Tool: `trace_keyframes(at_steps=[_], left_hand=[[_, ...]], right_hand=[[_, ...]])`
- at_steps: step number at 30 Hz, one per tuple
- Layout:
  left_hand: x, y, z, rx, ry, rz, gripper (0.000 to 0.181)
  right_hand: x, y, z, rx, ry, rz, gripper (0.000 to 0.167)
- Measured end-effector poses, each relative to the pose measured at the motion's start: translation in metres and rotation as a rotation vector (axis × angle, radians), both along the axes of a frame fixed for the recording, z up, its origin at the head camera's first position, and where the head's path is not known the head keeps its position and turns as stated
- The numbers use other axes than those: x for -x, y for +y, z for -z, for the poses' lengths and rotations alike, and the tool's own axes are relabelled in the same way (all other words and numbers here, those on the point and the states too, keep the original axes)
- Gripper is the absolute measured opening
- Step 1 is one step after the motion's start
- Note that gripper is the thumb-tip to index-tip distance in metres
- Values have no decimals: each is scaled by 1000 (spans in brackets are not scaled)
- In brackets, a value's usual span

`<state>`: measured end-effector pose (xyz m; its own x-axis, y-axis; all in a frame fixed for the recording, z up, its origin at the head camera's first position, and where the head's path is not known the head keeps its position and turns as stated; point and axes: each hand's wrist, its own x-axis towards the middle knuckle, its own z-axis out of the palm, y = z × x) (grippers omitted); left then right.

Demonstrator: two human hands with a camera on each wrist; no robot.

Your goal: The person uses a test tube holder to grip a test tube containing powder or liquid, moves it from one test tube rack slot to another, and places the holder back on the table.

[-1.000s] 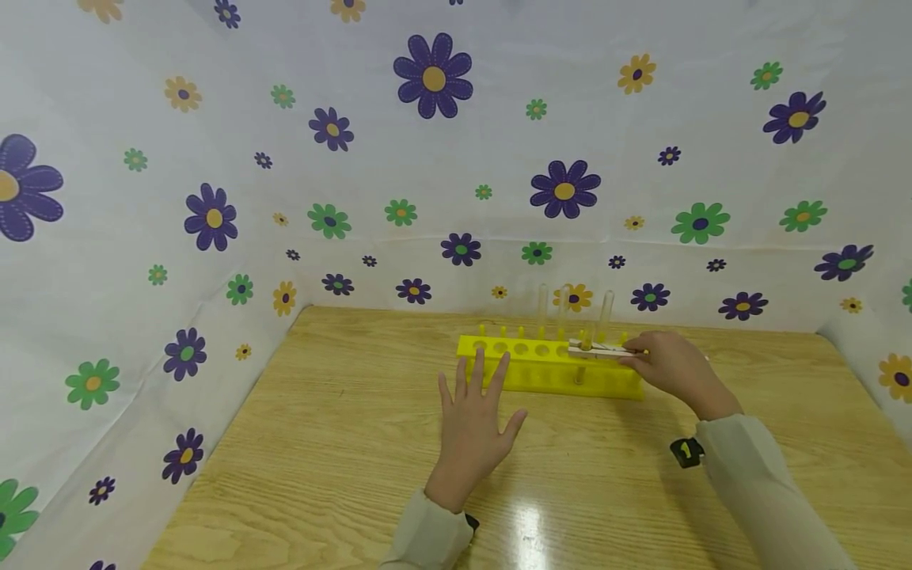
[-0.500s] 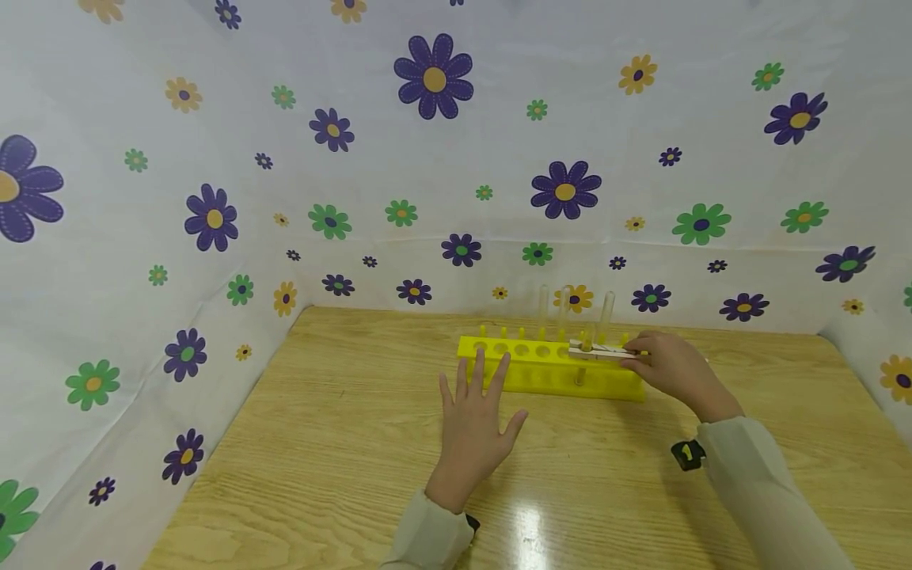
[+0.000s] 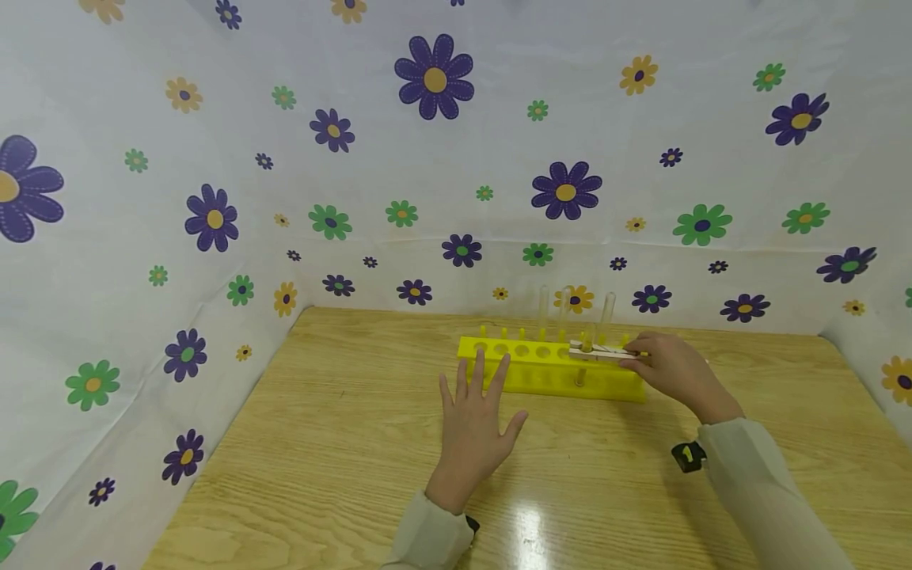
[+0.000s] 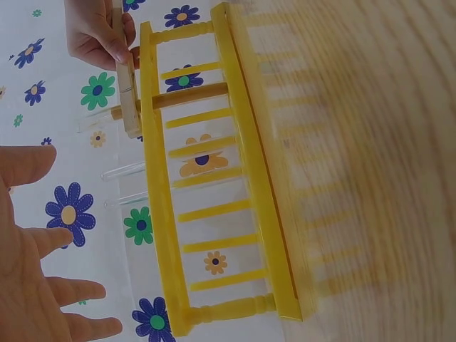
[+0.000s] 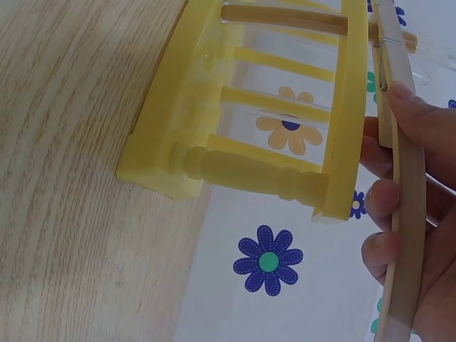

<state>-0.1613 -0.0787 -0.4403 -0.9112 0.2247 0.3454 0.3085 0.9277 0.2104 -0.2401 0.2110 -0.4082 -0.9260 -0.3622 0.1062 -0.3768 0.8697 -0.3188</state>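
Note:
A yellow test tube rack (image 3: 549, 381) stands on the table. One test tube (image 4: 189, 96) with brownish liquid stands upright in a hole toward its right side. My right hand (image 3: 673, 366) grips a wooden test tube clamp (image 5: 407, 235), thumb near its spring and fingers curled round the handle. The clamp's jaws lie around that tube, just above the rack's top bar. My left hand (image 3: 473, 431) is spread, palm down, in front of the rack's left part and holds nothing. In the left wrist view its fingers (image 4: 78, 292) appear apart from the rack.
Clear test tubes (image 3: 544, 307) stand with rounded ends up along the rack's back row of yellow pegs (image 3: 483, 331). The wooden table (image 3: 321, 443) reaches a white flowered cloth (image 3: 484, 158) behind and at the sides.

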Motion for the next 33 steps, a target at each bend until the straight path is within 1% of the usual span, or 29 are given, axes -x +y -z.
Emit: trace_keyframes(at_steps=[7, 19, 26, 29, 33], left_hand=[[-1, 0, 0, -1, 19, -1, 73], [-1, 0, 3, 7, 30, -1, 75], [-2, 0, 1, 19, 34, 1, 73], [-2, 0, 0, 23, 37, 0, 73], [-3, 0, 0, 3, 39, 5, 74]], right_hand=[[-1, 1, 0, 7, 8, 0, 29], [-1, 2, -3, 7, 7, 4, 30], [-1, 2, -6, 11, -17, 30, 33], [0, 2, -7, 11, -11, 28, 32], [-1, 2, -7, 7, -2, 22, 32]])
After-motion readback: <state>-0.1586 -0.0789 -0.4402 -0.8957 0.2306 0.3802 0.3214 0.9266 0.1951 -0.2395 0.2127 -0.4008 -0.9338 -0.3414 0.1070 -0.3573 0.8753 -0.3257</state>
